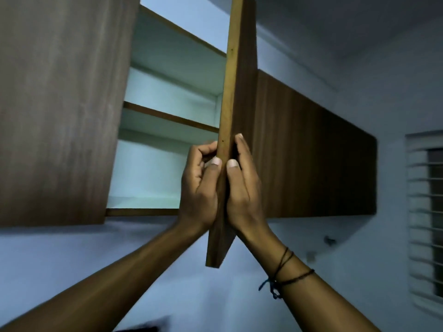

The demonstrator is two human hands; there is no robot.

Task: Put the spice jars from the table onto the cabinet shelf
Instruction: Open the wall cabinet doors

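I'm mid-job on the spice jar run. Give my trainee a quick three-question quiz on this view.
1. True or false: both hands hold the edge of the open cabinet door.
2. Which wrist wears dark string bands? A) left B) right C) both
3. Fill in: the shelves seen through the open door hold ____ jars in view.

Key:
1. True: the left hand and the right hand grip the door edge from either side, thumbs on its front.
2. B: the bands sit on the right wrist.
3. No: no jars show on the shelves or anywhere in this view.
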